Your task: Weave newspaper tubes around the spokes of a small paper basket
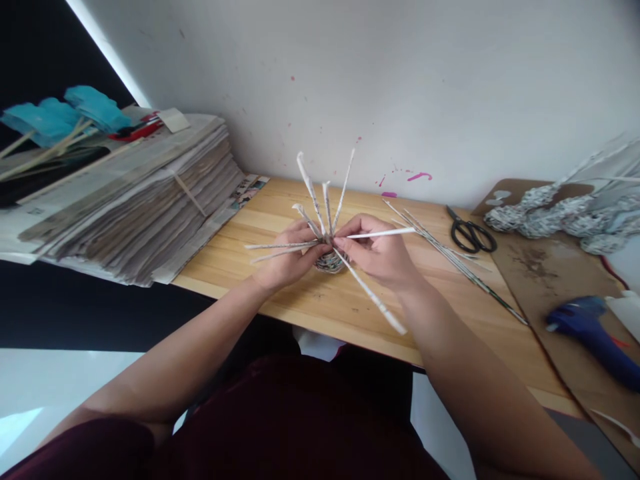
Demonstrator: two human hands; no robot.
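Note:
A small round basket woven from rolled newspaper (pixel 330 262) rests on the wooden table between my hands. Several paper tubes (pixel 345 190) fan out from its top, some upright, others leaning outward. My left hand (pixel 289 259) is closed around the left side of the basket, thumb at its rim, with two thin tubes passing by the fingers. My right hand (pixel 375 247) pinches a paper tube (pixel 383 233) at the right of the rim. Another tube (pixel 373 293) slants down toward me below that hand. The fingers hide part of the weave.
A tall newspaper stack (pixel 150 193) stands left, with blue tissue pieces (pixel 97 110) and sticks on top. Loose paper tubes (pixel 457 263) and black scissors (pixel 470 233) lie right. Beyond are a blue glue gun (pixel 593 330) on cardboard (pixel 530 273) and woven paper pieces (pixel 565 213).

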